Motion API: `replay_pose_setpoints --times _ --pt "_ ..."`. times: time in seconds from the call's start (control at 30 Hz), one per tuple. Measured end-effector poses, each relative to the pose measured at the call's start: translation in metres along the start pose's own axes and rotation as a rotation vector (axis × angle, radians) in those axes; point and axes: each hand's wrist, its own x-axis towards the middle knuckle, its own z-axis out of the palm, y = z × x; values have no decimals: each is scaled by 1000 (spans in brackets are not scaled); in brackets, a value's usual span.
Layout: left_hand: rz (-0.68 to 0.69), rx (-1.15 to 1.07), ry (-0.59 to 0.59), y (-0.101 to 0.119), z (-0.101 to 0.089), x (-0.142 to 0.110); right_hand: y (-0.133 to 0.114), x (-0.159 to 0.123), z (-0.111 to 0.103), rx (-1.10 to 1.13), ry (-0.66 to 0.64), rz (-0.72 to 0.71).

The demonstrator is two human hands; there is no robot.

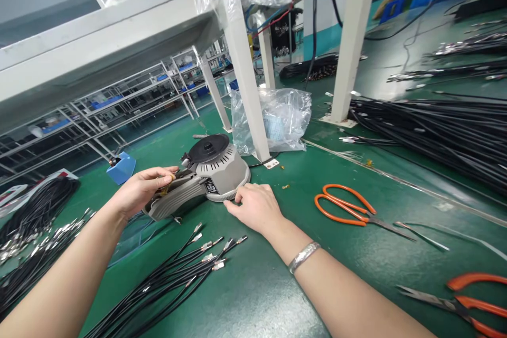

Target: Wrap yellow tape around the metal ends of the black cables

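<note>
A grey tape dispenser (225, 169) with a round black top stands on the green surface ahead of me. My left hand (148, 185) is over its long grey arm, thumb and fingers pinched together at a small yellowish piece that I cannot make out clearly. Against the front of the dispenser's base is my right hand (255, 206), its fingers loosely bent and apart, with nothing visible in them. Black cables (170, 280) with metal connector ends lie just below the dispenser, between my forearms.
Orange-handled scissors (346, 206) lie at the right, with orange-handled pliers (455, 303) nearer me. Behind the dispenser, a clear plastic bag (285, 116) rests by a white post (247, 74). More black cables (435, 132) spread at right, others (35, 248) at left. A blue holder (121, 169) stands far left.
</note>
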Motion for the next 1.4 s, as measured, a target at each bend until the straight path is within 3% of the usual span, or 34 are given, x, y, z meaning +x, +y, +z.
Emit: replay_pose_setpoints --times 0.23,0.47,0.73,1.4 --pt "-1 9 -3 2 0 -1 1 -1 4 -14 -6 -10" --pt "2 -16 -3 2 0 -1 14 2 -4 -55 61 99" --pt "-2 -33 -11 2 0 -2 5 0 -6 0 28 25" --pt "-4 -20 3 3 1 -2 2 1 1 -5 24 10"
